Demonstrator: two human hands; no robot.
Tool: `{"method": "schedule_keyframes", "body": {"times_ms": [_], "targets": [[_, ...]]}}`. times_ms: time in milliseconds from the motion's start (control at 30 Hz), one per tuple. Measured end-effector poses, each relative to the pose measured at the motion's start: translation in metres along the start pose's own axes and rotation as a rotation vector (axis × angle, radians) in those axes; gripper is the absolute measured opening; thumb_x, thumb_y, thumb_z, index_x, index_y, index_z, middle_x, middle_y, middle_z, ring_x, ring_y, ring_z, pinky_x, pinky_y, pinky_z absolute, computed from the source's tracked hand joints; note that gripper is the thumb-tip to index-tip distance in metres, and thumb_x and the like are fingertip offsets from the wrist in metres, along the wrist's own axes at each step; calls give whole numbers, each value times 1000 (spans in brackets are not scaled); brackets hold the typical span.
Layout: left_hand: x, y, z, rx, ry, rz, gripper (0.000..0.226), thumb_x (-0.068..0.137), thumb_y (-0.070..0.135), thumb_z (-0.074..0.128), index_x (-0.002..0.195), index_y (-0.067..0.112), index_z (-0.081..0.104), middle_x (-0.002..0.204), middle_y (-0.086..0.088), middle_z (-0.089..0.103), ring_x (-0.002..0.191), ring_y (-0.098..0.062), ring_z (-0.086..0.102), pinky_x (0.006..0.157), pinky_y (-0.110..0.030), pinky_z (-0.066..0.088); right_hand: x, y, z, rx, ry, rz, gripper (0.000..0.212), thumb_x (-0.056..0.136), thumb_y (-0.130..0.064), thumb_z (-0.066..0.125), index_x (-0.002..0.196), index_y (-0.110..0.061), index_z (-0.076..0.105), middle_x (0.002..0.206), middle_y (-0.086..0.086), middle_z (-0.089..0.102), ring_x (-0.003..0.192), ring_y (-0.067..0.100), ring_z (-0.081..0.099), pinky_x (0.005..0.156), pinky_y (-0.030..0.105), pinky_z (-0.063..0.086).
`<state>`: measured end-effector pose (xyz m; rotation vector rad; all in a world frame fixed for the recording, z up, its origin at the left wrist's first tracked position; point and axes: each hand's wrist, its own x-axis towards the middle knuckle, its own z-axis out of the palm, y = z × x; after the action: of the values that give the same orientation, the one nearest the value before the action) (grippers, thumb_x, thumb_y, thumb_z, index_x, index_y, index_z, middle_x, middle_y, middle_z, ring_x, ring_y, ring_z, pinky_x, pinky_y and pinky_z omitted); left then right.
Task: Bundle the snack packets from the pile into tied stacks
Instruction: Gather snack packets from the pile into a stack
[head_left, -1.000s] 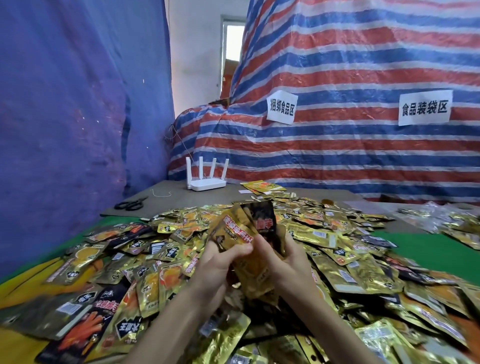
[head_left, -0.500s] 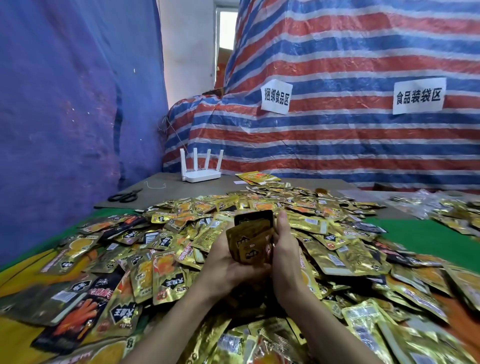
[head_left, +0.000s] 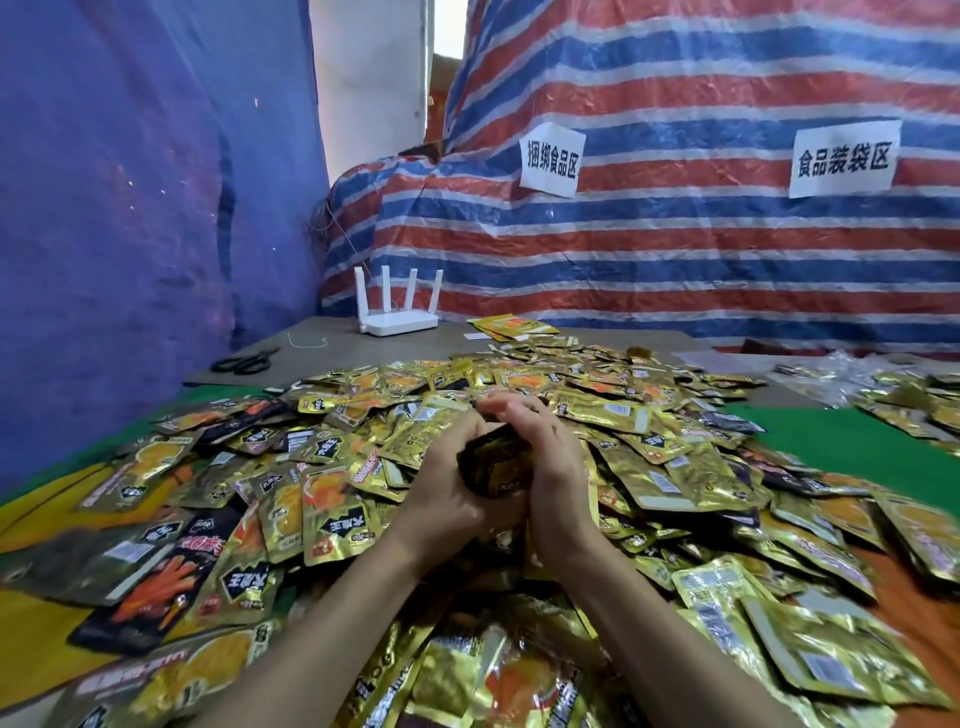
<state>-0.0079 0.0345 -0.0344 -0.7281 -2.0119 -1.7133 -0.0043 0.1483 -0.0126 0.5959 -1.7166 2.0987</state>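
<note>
While the left hand (head_left: 441, 488) and right hand (head_left: 553, 467) close together over the middle of the pile (head_left: 675, 467) of snack packets, both clamp a small stack (head_left: 493, 465) between them. Beyond the pile stands a white router (head_left: 397, 319), with scissors (head_left: 244, 361) past its far-left edge.
</note>
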Motion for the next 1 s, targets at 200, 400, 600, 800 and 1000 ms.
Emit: {"method": "schedule_keyframes", "body": {"times_ms": [200,400,600,800,1000], "targets": [[4,1,-7,116,-201,56,72,69,-3,84,129,18,52,112,7,67,104,-15,67,86,-27,55,4,9,-10,7,-133,11,47,73,-39,51,114,-24,69,122,6,68,116,24,63,101,50,48],[6,0,-8,242,-178,172,60,69,18,81,124,26,58,119,4,66,108,-12,65,92,-27,51,4,14,-13,40,-225,56,75,70,-43,50,144,-27,49,143,3,56,132,16,54,109,40,45],[2,2,5,230,-77,221,50,75,18,68,118,36,52,101,28,64,86,2,63,74,-13,47,6,5,-9,54,-82,110,61,78,-36,47,139,-26,46,148,6,47,138,20,46,116,43,39],[5,11,5,237,61,330,36,82,21,59,117,24,54,84,20,60,64,1,57,60,-10,41,15,-15,-18,-159,-84,-22,56,92,-46,33,126,-9,58,124,1,61,110,2,59,93,23,46],[0,27,11,347,60,460,47,80,30,60,119,5,55,87,19,55,73,10,57,65,-3,41,4,-53,-55,-531,-31,-198,39,94,-40,49,119,-13,62,117,0,64,108,7,60,92,19,47]]}}
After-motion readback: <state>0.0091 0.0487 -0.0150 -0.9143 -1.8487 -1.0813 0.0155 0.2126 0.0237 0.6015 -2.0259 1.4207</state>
